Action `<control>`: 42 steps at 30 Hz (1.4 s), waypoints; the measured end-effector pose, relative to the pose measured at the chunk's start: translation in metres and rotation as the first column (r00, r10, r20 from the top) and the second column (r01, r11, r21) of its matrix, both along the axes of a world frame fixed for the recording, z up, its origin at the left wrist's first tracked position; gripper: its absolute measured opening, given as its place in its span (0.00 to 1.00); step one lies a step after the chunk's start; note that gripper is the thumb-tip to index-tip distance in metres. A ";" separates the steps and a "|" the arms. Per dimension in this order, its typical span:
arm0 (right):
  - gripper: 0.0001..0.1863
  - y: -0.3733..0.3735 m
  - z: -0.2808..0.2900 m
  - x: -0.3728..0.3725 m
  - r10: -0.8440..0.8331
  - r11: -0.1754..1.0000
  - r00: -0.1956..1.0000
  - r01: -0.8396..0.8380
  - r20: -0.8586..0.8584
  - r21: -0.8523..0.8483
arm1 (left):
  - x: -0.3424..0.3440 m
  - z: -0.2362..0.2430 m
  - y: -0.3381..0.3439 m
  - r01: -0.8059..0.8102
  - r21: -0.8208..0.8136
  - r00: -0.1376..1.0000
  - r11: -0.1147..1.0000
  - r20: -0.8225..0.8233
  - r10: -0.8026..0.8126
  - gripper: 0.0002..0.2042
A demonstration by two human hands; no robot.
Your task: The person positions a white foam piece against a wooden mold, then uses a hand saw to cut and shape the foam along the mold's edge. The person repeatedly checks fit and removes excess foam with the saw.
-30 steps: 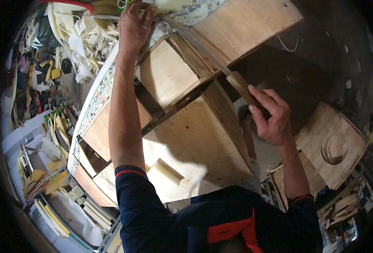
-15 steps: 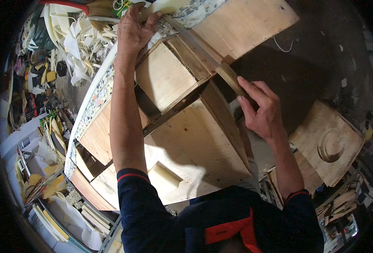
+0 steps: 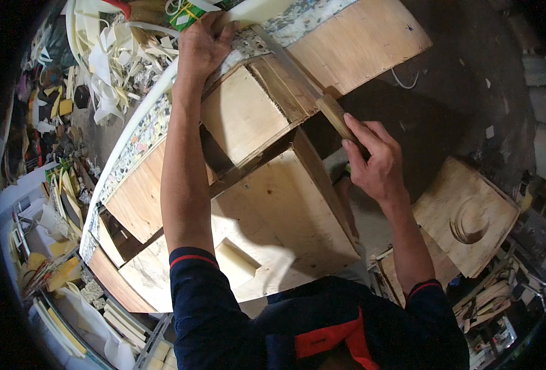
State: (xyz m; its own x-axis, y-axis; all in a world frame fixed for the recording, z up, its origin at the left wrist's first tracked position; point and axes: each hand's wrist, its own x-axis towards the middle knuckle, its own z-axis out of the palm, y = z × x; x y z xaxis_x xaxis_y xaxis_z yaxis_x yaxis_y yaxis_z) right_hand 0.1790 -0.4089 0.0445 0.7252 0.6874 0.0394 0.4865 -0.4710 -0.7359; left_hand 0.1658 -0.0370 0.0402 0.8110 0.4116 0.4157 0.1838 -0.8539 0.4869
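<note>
Across the top of the plywood box (image 3: 267, 203) lies a wooden strip (image 3: 310, 92), long axis running from the far left down toward the near right. Right hand (image 3: 375, 163) has fingers clamped on its near end; left hand (image 3: 202, 46), fingers spread, presses beside its far end.

Surface (image 3: 137, 139): speckled slab, pale rim. Directly on it: plywood boxes (image 3: 273, 216), plywood sheet (image 3: 359, 43), long wooden strip (image 3: 297, 77).

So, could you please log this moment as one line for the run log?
left hand: pressing white strip at speckled edge | right hand: gripping wooden-handled blade | plywood frame: underneath
</note>
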 end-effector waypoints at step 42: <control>0.24 -0.006 -0.001 -0.001 -0.047 0.996 0.934 0.073 0.355 -0.058 | -0.002 0.008 -0.006 -0.019 0.020 0.998 1.000 -0.061 0.020 0.20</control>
State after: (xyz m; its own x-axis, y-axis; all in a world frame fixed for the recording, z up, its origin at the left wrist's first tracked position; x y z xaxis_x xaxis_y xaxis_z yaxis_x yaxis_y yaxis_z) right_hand 0.1782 -0.4152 0.0437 0.7132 0.6532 0.2543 0.6780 -0.5508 -0.4868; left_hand 0.1637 -0.0427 0.0481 0.8270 0.4200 0.3738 0.2295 -0.8591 0.4575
